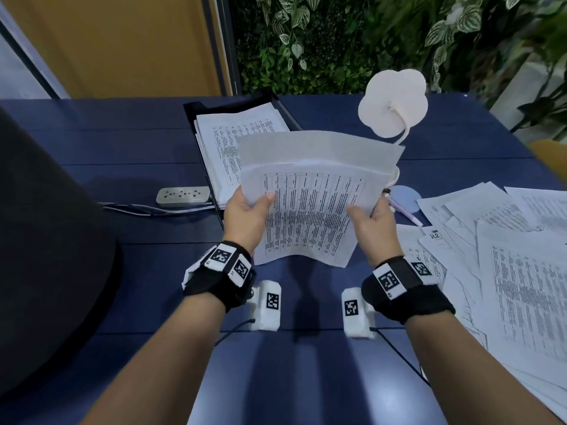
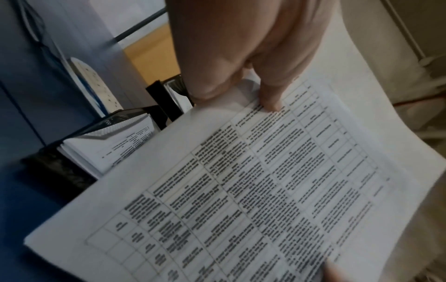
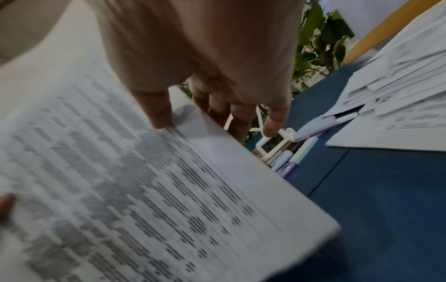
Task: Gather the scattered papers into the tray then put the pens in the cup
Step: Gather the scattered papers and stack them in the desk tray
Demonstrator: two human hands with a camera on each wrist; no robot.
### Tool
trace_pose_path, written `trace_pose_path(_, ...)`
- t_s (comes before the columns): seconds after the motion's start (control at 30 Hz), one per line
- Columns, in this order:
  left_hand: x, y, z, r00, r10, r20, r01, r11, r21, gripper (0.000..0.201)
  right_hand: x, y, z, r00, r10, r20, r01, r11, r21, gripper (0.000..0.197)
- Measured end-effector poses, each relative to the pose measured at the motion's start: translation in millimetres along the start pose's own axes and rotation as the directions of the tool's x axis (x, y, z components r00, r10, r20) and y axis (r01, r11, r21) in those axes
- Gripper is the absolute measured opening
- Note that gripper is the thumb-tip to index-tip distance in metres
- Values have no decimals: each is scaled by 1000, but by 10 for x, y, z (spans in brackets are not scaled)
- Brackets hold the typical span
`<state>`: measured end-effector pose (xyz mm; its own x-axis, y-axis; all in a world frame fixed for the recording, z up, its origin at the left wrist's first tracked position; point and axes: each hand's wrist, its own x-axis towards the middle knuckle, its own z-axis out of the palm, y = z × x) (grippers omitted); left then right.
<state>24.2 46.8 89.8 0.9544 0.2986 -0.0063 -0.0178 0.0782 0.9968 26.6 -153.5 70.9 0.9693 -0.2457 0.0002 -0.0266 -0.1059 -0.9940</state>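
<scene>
Papers, held sheaf point(image 1: 310, 204): several printed sheets carrying ruled tables of dark text, raised above the blue table point(image 1: 147, 142), bowed upward along the middle, far edges fanned apart.

Left hand point(image 1: 247, 214): grips the sheaf's left edge; thumb point(image 1: 266, 200) laid flat on the printed face, remaining fingers curled beneath and hidden in the head view. The left wrist view shows the thumb tip point(image 2: 271, 104) pressing the top sheet.

Right hand point(image 1: 372, 223): grips the right edge; thumb on top, fingers point(image 3: 241, 118) wrapped under the sheaf, little finger slightly apart from the paper.

Tray point(image 1: 199, 110): black, at the far middle of the table, beyond the sheaf; holds a stack of printed papers point(image 1: 233, 139), lying flat.

Loose papers point(image 1: 503, 237): overlapping heap on the table to the right, well apart from the tray.

Pens point(image 3: 323, 126): pastel barrels on the table just beyond the right hand, one partly under the heap; more beside a small white clock point(image 3: 271, 144). Exact count cannot be told.

Power strip point(image 1: 183, 196): white, left of the tray, cable trailing.

Flower-shaped white lamp point(image 1: 392, 102): stands behind the sheaf.

Cup: cannot be identified.
</scene>
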Motion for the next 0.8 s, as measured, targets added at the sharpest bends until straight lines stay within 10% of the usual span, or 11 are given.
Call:
trace_pose_path(0.17, 84, 77, -166, 992, -22, -122, -7, 973, -233, 24, -16, 155, -157, 995, 99, -10, -100, 985, -141, 28)
trace_pose_path(0.3, 186, 66, -291, 994, -87, -73, 47, 902, -429, 33, -37, 140, -150, 983, 179, -33, -169, 963, 210, 9)
trace_pose_path(0.43, 166, 47, -274, 988, -149, -25, 115, 850, -514, 50, -44, 73, -81, 975, 204, 89, -214, 748, 628, 18)
trace_pose_path(0.57, 130, -21, -276, 984, -161, 80, 179, 823, -539, 49, -88, 75, -6, 968, 203, 151, -252, 766, 591, 20)
trace_pose_path(0.8, 248, -106, -579, 987, -99, -124, 37, 904, -426, 25, 27, 19, -152, 996, 92, -15, -74, 880, 469, 25)
